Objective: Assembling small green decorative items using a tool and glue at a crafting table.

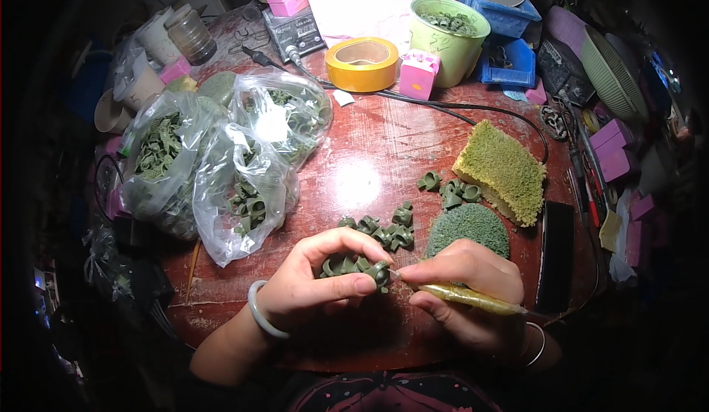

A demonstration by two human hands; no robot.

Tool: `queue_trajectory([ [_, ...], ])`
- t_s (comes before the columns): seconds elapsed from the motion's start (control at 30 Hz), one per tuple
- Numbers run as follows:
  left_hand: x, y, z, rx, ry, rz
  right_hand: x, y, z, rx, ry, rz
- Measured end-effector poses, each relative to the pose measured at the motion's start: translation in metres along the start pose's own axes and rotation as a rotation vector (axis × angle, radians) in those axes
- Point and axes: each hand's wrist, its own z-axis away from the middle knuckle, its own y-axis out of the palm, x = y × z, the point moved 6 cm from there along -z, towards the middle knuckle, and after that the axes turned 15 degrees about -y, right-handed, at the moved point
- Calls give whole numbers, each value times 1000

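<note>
My left hand [314,275], with a pale bangle at its wrist, holds several dark green rings that look like wax. One ring [380,273] is pinched at the fingertips. My right hand [476,275] is closed around a slim pen-like tool [473,297] with a yellow handle, and its thin tip meets that ring or lies very close to it. Just beyond my left fingers lies a small cluster of loose green rings [399,235]. More green rings [456,192] sit past a round dark green scouring pad [469,229], which is partly behind my right hand.
Clear plastic bags of green pieces [159,146] stand at the left. A yellow-green sponge [506,172] and a black flat bar [555,253] lie to the right. At the back are an orange tape roll [362,76], a green bucket [465,57], blue bins [509,61] and black cables [443,104].
</note>
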Motion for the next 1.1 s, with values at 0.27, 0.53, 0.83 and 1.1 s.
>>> queue_trajectory([
  [0.27, 2, -3, -1, -58, 2, 4, -6, -5, 2, -9, 130, -177],
  [0.53, 1, -1, -3, -72, -6, -12, -8, -8, 17, -289, 325, -340],
  [0.83, -11, 12, -5, -12, 228, -415, -2, 10, 4, 57, 36, -94],
  [1.1, -11, 10, -2, -4, 168, -453, 0, 13, 5, 95, -2, 0],
])
